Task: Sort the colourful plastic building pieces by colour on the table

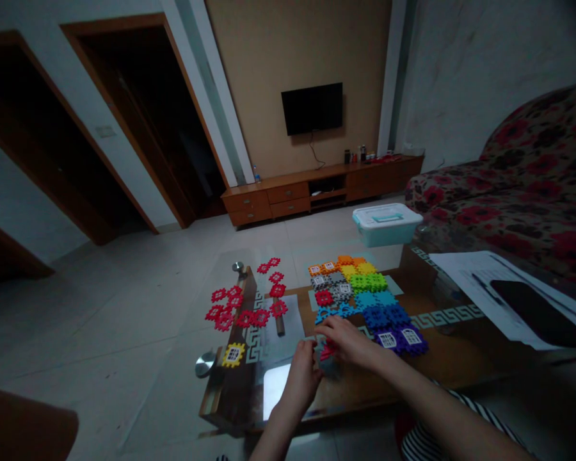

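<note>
Close to the near edge of the glass table, my left hand (306,366) and my right hand (346,340) meet around a red toothed tile (327,351). Curled fingers of both hands close on it from either side and cover much of it. Just beyond my right hand lie light blue tiles (336,312) and a red tile with open centre (324,298). Stacks of dark blue tiles (386,316) and purple tiles (408,339) sit to its right. Loose red tiles (262,317) spread to the left, with one yellow tile (233,355) nearer me.
Green tiles (368,282), yellow and orange ones stand farther back on the glass table (192,358). A lidded turquoise box (388,225) is at the far right. Papers (470,288) with a pen and a black phone (542,310) lie on the right. Beyond stands a TV cabinet (288,200).
</note>
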